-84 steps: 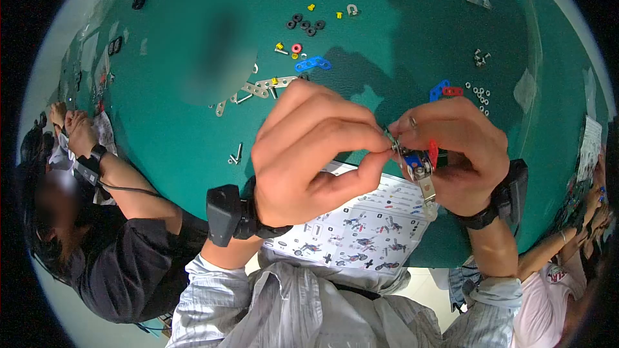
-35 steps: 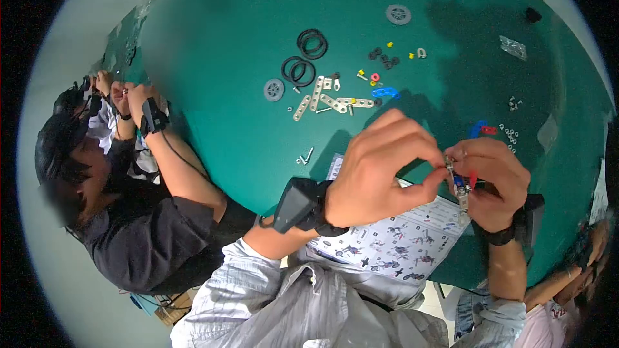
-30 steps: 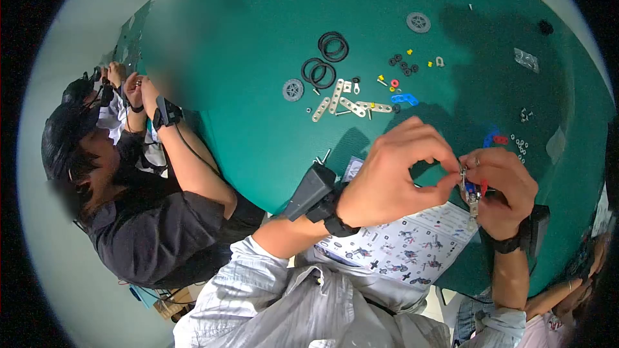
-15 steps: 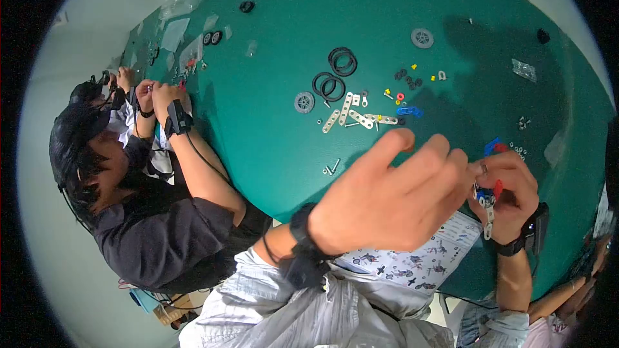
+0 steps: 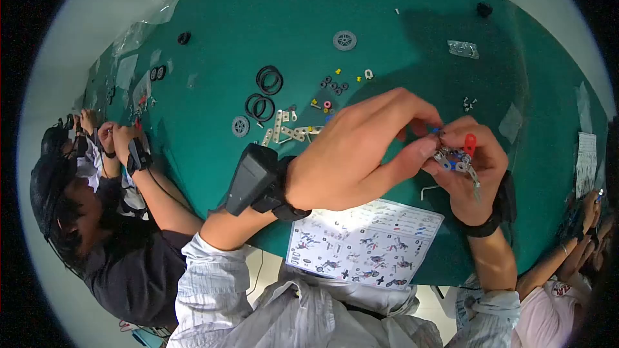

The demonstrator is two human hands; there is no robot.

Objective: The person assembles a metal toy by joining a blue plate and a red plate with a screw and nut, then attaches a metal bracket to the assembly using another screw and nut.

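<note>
My right hand (image 5: 474,171) is closed on a small model assembly (image 5: 459,162) of perforated metal strips, with blue parts and a red perforated piece sticking up. A metal strip hangs from its lower end. My left hand (image 5: 367,148) reaches across from the left, its thumb and fingers pinched at the assembly's upper left side, by my right fingertips. A bit of blue shows between the fingertips; whatever the left hand pinches is too small to make out. Below the hands, an L-shaped hex key (image 5: 428,191) lies on the table beside a printed instruction sheet (image 5: 361,245).
Left of my hands lie metal strips (image 5: 278,126), black rubber rings (image 5: 260,108) and a grey wheel (image 5: 240,126). Another grey wheel (image 5: 345,40), small black parts (image 5: 334,86), screws (image 5: 469,103) and a plastic bag (image 5: 463,49) lie farther back. A person (image 5: 109,219) works at my left.
The view has shifted, so the tabletop things appear farther left and the sheet shows more fully. My left hand's fingers now pinch lower at the assembly, which has turned. The hex key has come into sight.
</note>
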